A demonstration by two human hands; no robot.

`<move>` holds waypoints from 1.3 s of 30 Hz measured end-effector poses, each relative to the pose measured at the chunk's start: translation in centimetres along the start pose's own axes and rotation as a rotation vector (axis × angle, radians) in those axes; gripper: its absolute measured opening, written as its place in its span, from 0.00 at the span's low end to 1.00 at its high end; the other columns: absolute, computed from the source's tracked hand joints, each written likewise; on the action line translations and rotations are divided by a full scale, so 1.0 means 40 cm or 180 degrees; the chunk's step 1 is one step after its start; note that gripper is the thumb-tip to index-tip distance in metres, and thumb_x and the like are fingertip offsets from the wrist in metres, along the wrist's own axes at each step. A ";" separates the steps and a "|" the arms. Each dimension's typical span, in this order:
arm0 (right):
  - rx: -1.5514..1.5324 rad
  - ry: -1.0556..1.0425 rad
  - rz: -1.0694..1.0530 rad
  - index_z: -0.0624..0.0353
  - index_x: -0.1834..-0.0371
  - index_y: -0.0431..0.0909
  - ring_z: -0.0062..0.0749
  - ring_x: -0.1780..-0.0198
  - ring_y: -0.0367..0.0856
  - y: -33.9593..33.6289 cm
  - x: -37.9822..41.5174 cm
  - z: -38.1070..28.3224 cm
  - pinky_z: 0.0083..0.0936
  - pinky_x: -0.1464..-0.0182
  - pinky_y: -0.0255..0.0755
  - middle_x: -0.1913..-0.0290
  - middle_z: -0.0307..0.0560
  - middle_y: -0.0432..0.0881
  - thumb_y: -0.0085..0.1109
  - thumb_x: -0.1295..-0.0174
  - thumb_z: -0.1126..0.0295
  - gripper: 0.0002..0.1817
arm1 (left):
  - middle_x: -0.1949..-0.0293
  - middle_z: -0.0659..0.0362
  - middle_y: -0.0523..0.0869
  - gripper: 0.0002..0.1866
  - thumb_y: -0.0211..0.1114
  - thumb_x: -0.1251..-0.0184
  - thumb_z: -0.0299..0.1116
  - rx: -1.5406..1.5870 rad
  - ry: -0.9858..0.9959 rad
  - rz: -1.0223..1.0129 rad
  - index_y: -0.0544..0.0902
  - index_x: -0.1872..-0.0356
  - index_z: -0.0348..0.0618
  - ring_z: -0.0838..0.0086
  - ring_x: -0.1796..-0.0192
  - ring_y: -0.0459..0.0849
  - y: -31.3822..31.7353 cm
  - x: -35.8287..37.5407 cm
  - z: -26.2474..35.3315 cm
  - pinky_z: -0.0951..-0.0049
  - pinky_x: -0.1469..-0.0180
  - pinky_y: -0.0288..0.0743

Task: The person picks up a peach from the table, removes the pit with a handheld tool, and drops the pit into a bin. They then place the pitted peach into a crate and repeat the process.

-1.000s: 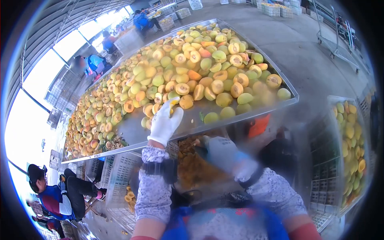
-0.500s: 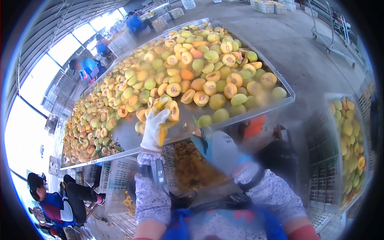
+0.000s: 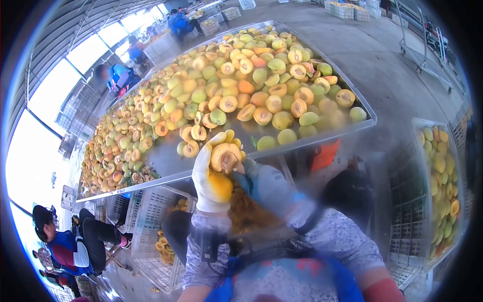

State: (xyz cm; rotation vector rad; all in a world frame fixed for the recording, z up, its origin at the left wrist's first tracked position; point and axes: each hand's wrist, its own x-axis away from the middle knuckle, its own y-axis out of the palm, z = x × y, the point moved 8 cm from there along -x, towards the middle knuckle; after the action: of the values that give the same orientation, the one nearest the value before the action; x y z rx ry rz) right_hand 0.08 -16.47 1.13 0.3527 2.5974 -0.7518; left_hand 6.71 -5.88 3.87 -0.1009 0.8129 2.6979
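A white glove with a yellow-stained palm covers my left hand (image 3: pixel 211 176), whose fingers wrap round a peach half (image 3: pixel 225 157). The cut face is turned to the right, with a brown pit area showing. My right hand (image 3: pixel 264 178), in a pale blue-grey glove and blurred, is closed against that cut face. Whatever it grips is hidden between its fingers and the fruit. Just beyond both hands is the near edge of a metal tray table (image 3: pixel 173 178), heaped with halved peaches (image 3: pixel 228 104).
Below the hands is a container of brownish scraps (image 3: pixel 251 214). Plastic crates stand close by: one at left (image 3: pixel 160 236) with some peach pieces, one at right (image 3: pixel 416 201) full of peaches. A person (image 3: pixel 68 246) sits at lower left; others work beyond the table.
My left hand has drawn back from the fruit pile to the table's near edge, bringing a peach half. My right hand has come in to meet it at the cut face.
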 end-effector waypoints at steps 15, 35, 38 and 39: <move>-0.0890 0.0448 -0.0526 0.61 0.50 0.81 0.67 0.62 0.84 0.070 0.032 0.006 0.52 0.62 0.78 0.66 0.65 0.86 0.56 0.25 0.51 0.21 | 0.59 0.46 0.89 0.20 0.58 0.20 0.48 -0.0505 -0.0058 0.0355 0.82 0.56 0.37 0.59 0.60 0.89 -0.014 0.025 0.005 0.61 0.58 0.86; -0.1833 0.0767 -0.1173 0.66 0.54 0.85 0.24 0.61 0.81 0.109 0.069 -0.014 0.31 0.54 0.76 0.66 0.42 0.88 0.52 0.20 0.56 0.21 | 0.65 0.46 0.89 0.21 0.58 0.21 0.47 -0.0908 -0.0384 -0.0444 0.83 0.64 0.36 0.60 0.67 0.88 -0.015 0.021 0.008 0.61 0.65 0.84; -0.2560 0.1188 -0.1638 0.64 0.55 0.85 0.24 0.62 0.79 0.149 0.090 -0.015 0.29 0.55 0.75 0.69 0.36 0.85 0.50 0.19 0.53 0.23 | 0.67 0.48 0.86 0.20 0.57 0.21 0.49 -0.0185 -0.0449 -0.0549 0.80 0.63 0.40 0.59 0.68 0.85 -0.018 0.027 -0.016 0.60 0.67 0.80; -0.2702 0.1606 -0.2064 0.63 0.56 0.85 0.23 0.63 0.78 0.150 0.104 -0.017 0.29 0.56 0.74 0.69 0.36 0.84 0.49 0.19 0.52 0.24 | 0.67 0.50 0.85 0.20 0.56 0.20 0.50 0.0310 -0.0530 -0.0684 0.79 0.63 0.42 0.59 0.69 0.84 -0.017 0.027 -0.029 0.60 0.68 0.79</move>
State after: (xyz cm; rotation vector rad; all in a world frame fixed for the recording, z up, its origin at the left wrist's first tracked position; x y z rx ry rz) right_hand -1.71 -10.64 -2.94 -0.6569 3.2180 0.3852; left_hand 5.89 -5.67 2.37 0.0556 0.8298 2.4246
